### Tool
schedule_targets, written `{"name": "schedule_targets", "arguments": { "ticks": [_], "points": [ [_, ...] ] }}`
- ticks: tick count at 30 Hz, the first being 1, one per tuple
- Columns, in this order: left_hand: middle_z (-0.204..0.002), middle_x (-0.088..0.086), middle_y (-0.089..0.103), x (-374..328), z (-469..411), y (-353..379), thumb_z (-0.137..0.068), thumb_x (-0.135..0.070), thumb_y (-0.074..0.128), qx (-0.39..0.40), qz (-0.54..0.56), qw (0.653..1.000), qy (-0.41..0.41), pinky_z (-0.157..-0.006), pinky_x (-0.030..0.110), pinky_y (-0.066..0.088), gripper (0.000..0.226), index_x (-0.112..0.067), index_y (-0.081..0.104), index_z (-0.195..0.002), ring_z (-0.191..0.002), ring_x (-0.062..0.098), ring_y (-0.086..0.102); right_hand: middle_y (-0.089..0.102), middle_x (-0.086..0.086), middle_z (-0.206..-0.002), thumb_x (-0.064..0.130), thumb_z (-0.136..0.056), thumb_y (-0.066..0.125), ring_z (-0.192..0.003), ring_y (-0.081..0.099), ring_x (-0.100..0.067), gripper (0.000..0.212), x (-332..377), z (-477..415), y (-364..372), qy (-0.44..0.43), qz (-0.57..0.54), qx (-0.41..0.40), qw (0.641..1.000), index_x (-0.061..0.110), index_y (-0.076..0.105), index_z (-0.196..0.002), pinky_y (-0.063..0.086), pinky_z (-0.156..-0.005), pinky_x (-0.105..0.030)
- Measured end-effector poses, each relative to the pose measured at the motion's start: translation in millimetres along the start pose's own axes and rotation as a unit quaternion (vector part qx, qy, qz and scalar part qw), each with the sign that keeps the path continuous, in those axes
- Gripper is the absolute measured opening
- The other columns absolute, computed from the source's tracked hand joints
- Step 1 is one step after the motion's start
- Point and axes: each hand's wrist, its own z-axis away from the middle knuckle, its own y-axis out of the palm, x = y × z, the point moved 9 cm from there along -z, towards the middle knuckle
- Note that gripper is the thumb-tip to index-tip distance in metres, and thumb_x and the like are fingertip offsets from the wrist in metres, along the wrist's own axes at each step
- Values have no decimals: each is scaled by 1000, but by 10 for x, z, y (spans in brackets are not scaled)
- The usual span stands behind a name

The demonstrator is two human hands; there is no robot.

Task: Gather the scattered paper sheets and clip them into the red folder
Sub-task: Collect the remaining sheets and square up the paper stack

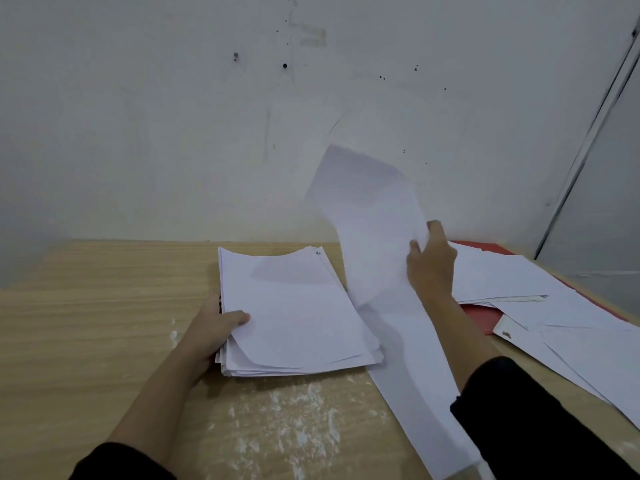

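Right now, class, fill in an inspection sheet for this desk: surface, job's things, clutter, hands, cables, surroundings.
Surface: wooden table, white powdery smears near the front.
Job's things: stack of sheets at centre; loose sheets at right, lying over the red folder; lifted sheet in the air.
Clutter: nothing seen.
Hands: left hand grips the stack's edge; right hand pinches the lifted sheet.
Cables: nothing seen.
Surroundings: marked white wall.

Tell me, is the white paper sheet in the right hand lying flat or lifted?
Lifted: the right hand holds the white paper sheet by its edge, upright before the grey wall.
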Motion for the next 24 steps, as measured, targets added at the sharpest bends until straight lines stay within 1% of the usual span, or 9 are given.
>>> {"name": "schedule_targets", "arguments": {
  "ticks": [3, 5, 8, 11, 13, 16, 19, 22, 24],
  "points": [
    [-110, 3, 66, -21, 16, 12, -88, -9, 61, 0, 6, 1000, 2, -80, 43, 55, 36, -18, 51, -121, -94, 25, 66, 53, 0, -91, -1, -91, 52, -81, 50, -17, 19, 144, -85, -180, 12, -61, -46, 997, 2, 51, -110, 35, -62, -8],
    [-110, 1, 67, -54, 26, 5, -92, -19, 60, -10, 9, 1000, 12, -81, 42, 54, 31, -18, 53, -122, -94, 23, 66, 54, 1, -89, 2, -90, 54, -80, 53, -18, 14, 193, -63, -190, 34, -98, -37, 994, 6, 51, -103, 38, -60, -7],
    [-119, 3, 64, -53, 22, 2, -97, -42, 46, -15, 45, 999, 5, -94, 46, 49, 44, -15, 52, -131, -104, 23, 64, 60, -2, -94, 4, -85, 58, -85, 57, -22, 20, 158, 139, 66, 99, -130, 54, 985, 12, 54, -102, 48, -75, -28],
    [-113, 2, 69, -15, 33, 49, -92, -65, 36, 12, 99, 995, -21, -94, 44, 49, 59, -22, 61, -124, -102, 23, 66, 65, -6, -99, 0, -81, 62, -90, 63, -27, 26, 86, 523, 440, 155, -161, 166, 961, 11, 57, -104, 55, -79, -38],
    [-111, 3, 71, -10, 31, 79, -87, -72, 35, 29, 116, 992, -24, -96, 46, 49, 65, -25, 64, -120, -101, 25, 67, 64, 0, -96, 0, -81, 64, -86, 64, -20, 31, 53, 761, 620, 164, -169, 210, 949, 14, 55, -107, 56, -74, -36],
    [-109, -1, 72, -50, 32, 46, -89, -60, 49, 13, 107, 994, -4, -93, 43, 51, 52, -21, 62, -121, -99, 21, 68, 56, 3, -98, 6, -81, 68, -86, 57, -16, 36, -6, 1014, 792, 165, -126, 251, 945, 17, 47, -108, 49, -69, -26],
    [-103, -1, 73, -86, 35, 33, -86, -26, 68, 15, 44, 999, 28, -71, 33, 55, 26, -19, 62, -111, -86, 17, 71, 53, 4, -98, 21, -81, 73, -93, 56, -17, 42, -45, 1092, 833, 145, -83, 273, 947, 16, 44, -111, 44, -65, -19],
    [-109, 2, 67, -70, 25, 28, -84, -7, 68, 4, -1, 999, 38, -63, 26, 50, 34, -15, 57, -115, -86, 13, 65, 56, -5, -116, 39, -83, 69, -108, 55, -22, 59, -219, 994, 680, 142, -21, 278, 950, 9, 43, -128, 45, -87, -29],
    [-106, 1, 63, -76, 12, 1, -83, -5, 68, -15, -21, 999, 48, -60, 24, 47, 38, -13, 55, -119, -83, 10, 62, 51, -12, -131, 39, -84, 68, -122, 48, -27, 66, -451, 872, 470, 149, 73, 270, 948, 6, 41, -134, 42, -100, -38]
  ]
}}
